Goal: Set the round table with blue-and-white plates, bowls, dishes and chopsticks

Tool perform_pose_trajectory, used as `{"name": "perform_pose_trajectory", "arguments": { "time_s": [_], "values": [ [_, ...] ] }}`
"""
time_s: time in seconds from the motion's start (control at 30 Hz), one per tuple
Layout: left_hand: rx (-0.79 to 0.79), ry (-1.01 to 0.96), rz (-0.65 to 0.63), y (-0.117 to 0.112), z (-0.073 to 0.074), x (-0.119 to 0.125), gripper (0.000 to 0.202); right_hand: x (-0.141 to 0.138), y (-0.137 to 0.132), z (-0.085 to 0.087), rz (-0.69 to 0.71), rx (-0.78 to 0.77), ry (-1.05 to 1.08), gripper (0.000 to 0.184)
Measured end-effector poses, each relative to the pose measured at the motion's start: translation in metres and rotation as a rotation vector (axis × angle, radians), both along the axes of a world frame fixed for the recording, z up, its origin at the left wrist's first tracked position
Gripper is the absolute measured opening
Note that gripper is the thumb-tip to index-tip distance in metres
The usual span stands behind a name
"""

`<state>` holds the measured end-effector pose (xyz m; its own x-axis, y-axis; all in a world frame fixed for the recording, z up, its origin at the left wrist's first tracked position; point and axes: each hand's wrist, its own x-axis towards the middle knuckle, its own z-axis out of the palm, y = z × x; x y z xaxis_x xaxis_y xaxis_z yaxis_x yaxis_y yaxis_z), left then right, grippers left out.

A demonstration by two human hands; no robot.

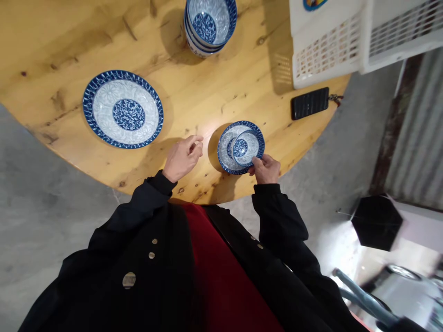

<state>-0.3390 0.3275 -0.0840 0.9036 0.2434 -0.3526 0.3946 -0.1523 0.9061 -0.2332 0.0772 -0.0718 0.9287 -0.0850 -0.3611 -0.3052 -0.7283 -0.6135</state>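
My right hand (266, 168) grips the near rim of a small blue-and-white dish (248, 147), held tilted over a slightly larger blue-and-white saucer (226, 156) that lies near the front edge of the round wooden table (194, 97). My left hand (182, 157) rests on the table just left of the saucer. Its fingers are loosely curled, thumb against fingertips, and nothing shows in them. A large blue-and-white plate (122, 109) lies further left.
A stack of blue-and-white bowls (209, 24) stands at the back of the table. A white slatted plastic basket (332, 46) sits at the back right, with a black phone-like case (309, 103) in front of it. Grey floor surrounds the table.
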Motion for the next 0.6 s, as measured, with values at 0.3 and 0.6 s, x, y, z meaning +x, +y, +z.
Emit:
{"name": "perform_pose_trajectory", "arguments": {
  "time_s": [0.3, 0.6],
  "values": [
    [0.008, -0.008, 0.017, 0.0043, 0.002, 0.0016, 0.034, 0.0032, -0.0047, -0.0037, 0.002, 0.016, 0.019, 0.009],
    [0.014, -0.078, 0.02, 0.0019, -0.0059, 0.0049, 0.031, 0.0004, 0.0005, -0.001, -0.029, 0.031, -0.007, 0.008]
  ]
}}
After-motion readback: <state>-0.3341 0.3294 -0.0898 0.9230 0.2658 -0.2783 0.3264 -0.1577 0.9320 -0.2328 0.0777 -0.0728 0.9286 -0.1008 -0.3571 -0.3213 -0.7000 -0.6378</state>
